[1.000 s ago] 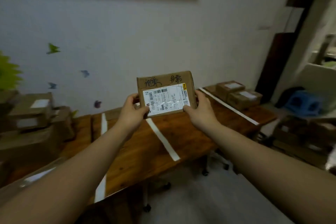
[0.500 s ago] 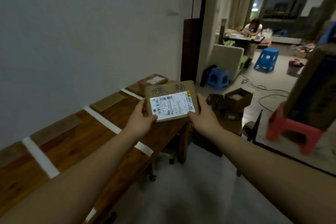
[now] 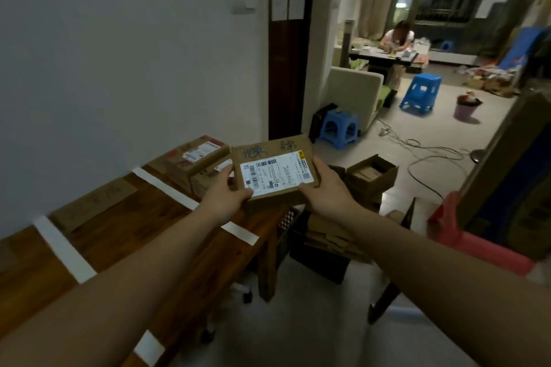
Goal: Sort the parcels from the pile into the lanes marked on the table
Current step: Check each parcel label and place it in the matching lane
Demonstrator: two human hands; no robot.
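— Wooden counter (image 3: 119, 226) along the left wall, white tape strips (image 3: 64, 247) across it marking lanes. Got that?
— Yes. Where's the parcel?
— Flat brown parcel (image 3: 274, 171), white barcode label facing up, scribbled ink along its far edge. It's held in the air by both hands over the counter's far right end, not touching the wood.
— Grip?
— Both clamped on: left hand (image 3: 222, 197) has the parcel's left side, thumb on top at the label corner, fingers (image 3: 223, 180) curled round behind. The right hand (image 3: 326, 188) has the right side, thumb along the edge, fingers underneath and mostly hidden.
— Anything in the lanes?
— Two labelled boxes (image 3: 193, 158) in the farthest lane, touching each other, just left of the held parcel.
— Background?
— Open cartons (image 3: 372, 173) on the floor right of the counter, blue stools (image 3: 338, 128) farther off, pink stool (image 3: 465, 235) near right, a person (image 3: 398, 36) seated at a far table.
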